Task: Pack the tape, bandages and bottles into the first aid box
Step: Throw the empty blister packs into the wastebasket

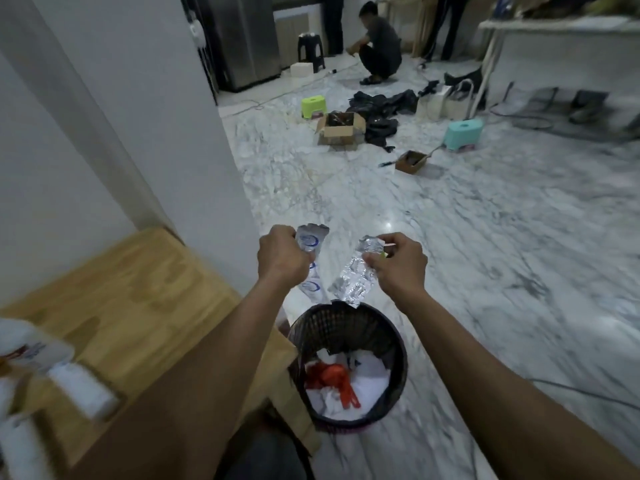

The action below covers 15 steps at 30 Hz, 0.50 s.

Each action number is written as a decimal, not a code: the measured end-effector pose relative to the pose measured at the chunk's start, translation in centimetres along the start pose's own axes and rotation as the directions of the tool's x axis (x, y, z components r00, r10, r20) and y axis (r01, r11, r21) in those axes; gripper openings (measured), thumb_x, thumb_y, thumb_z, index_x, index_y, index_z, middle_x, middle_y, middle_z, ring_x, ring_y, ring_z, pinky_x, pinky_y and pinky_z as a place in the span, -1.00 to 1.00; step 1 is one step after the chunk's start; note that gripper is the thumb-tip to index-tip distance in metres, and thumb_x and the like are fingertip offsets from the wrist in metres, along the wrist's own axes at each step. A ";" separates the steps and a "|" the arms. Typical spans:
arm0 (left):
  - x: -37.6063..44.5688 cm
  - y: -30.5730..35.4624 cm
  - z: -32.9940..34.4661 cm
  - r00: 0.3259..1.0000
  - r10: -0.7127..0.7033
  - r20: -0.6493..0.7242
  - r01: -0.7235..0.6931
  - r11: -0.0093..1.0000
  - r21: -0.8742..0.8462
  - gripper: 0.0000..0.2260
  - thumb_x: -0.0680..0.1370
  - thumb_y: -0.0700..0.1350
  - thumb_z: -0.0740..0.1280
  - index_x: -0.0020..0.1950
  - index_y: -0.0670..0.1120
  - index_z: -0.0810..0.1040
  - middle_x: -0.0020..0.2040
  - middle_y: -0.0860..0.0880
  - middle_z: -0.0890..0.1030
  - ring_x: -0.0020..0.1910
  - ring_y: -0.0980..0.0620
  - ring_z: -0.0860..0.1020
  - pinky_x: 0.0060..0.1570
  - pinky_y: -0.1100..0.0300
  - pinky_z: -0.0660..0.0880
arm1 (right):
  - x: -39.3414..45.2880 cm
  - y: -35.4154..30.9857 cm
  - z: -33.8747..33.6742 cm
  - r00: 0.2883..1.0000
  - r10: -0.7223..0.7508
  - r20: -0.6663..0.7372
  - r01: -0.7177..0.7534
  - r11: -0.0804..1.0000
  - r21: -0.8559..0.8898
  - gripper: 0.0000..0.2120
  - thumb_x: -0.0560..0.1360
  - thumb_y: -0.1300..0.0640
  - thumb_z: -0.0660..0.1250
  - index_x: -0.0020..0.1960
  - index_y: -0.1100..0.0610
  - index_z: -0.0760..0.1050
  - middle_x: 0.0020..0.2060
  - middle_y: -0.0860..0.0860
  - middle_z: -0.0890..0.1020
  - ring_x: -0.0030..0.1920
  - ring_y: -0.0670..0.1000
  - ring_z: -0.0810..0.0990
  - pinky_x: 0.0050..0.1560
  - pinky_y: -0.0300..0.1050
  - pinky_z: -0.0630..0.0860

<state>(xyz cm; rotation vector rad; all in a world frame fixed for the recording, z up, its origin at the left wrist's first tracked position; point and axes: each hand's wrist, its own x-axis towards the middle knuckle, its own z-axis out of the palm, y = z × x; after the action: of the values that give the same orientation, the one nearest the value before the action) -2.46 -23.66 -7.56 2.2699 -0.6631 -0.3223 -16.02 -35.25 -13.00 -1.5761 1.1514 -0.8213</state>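
My left hand (282, 259) grips a white strip packet with blue ring marks (310, 242) that hangs down past my fist. My right hand (398, 266) pinches a silver foil blister strip (351, 284) by its upper end. Both strips hang above the far rim of a black mesh wastebasket (394, 344) on the floor. Blurred white bottles (81, 389) and a white box (31, 344) lie on the wooden table (131, 306) at the lower left. No first aid box is recognisable.
The wastebasket holds crumpled white paper and red plastic. A white wall corner (194, 133) rises left of the marble floor. Farther off are cardboard boxes (339, 128), green (313, 105) and teal (464, 133) stools, black bags, cables and a crouching person (379, 43).
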 end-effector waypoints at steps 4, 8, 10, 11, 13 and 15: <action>0.5 -0.2 5.2 0.991 -0.052 0.127 0.034 0.989 0.143 -0.83 0.38 -0.22 0.45 -0.14 -0.22 0.50 -0.10 -0.17 0.59 -0.17 -0.18 0.58 -0.30 0.12 0.40 | 0.9 5.0 -0.6 0.996 0.094 -0.006 -0.094 0.992 -0.087 -0.71 0.32 0.24 0.48 0.03 0.09 0.61 -0.14 0.06 0.67 0.02 0.16 0.62 0.04 0.01 0.57; 1.1 -0.8 7.9 0.968 -0.135 0.213 0.083 0.968 0.235 -0.73 0.43 -0.22 0.47 -0.25 -0.16 0.36 -0.14 -0.11 0.49 -0.26 -0.07 0.49 -0.33 0.12 0.40 | 1.1 8.1 -0.4 0.979 0.178 0.096 -0.161 0.973 -0.164 -0.48 0.37 0.19 0.50 0.29 0.12 0.47 0.12 0.16 0.59 0.20 0.17 0.53 0.14 0.00 0.52; 1.7 -0.9 8.8 0.956 -0.157 0.250 0.087 0.959 0.269 -0.65 0.44 -0.12 0.50 -0.27 -0.13 0.31 -0.18 -0.10 0.46 -0.29 -0.07 0.47 -0.37 0.13 0.36 | 1.5 9.3 0.0 0.971 0.212 0.110 -0.191 0.966 -0.175 -0.37 0.39 0.11 0.52 0.39 0.13 0.37 0.26 0.19 0.52 0.27 0.16 0.52 0.24 0.05 0.49; 2.0 -1.0 9.1 0.952 -0.159 0.260 0.084 0.957 0.278 -0.63 0.45 -0.10 0.50 -0.26 -0.13 0.30 -0.18 -0.10 0.45 -0.27 -0.08 0.46 -0.36 0.12 0.36 | 1.8 9.8 0.2 0.970 0.221 0.102 -0.201 0.963 -0.180 -0.37 0.41 0.08 0.51 0.41 0.14 0.36 0.29 0.18 0.52 0.29 0.15 0.51 0.26 0.05 0.48; 2.6 -1.1 9.6 0.950 -0.153 0.273 0.070 0.955 0.289 -0.65 0.47 -0.07 0.48 -0.20 -0.14 0.30 -0.18 -0.08 0.42 -0.21 -0.10 0.46 -0.29 0.09 0.39 | 2.3 10.4 0.6 0.967 0.241 0.088 -0.221 0.957 -0.190 -0.39 0.43 0.02 0.48 0.40 0.13 0.36 0.28 0.17 0.54 0.31 0.16 0.48 0.28 0.05 0.46; 3.1 -1.2 9.9 0.951 -0.134 0.280 0.047 0.954 0.295 -0.67 0.48 -0.04 0.46 -0.07 -0.15 0.32 -0.18 -0.04 0.38 -0.14 -0.12 0.48 -0.18 0.05 0.44 | 2.7 10.6 1.0 0.962 0.260 0.089 -0.240 0.953 -0.185 -0.40 0.45 -0.02 0.46 0.40 0.13 0.36 0.28 0.16 0.54 0.33 0.17 0.47 0.27 0.03 0.43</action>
<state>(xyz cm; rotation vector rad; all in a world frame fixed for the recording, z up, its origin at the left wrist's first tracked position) -3.55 -30.46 -15.40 2.5593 -0.8009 -0.6621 -17.23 -38.26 -23.51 -1.5537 1.3362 -0.4700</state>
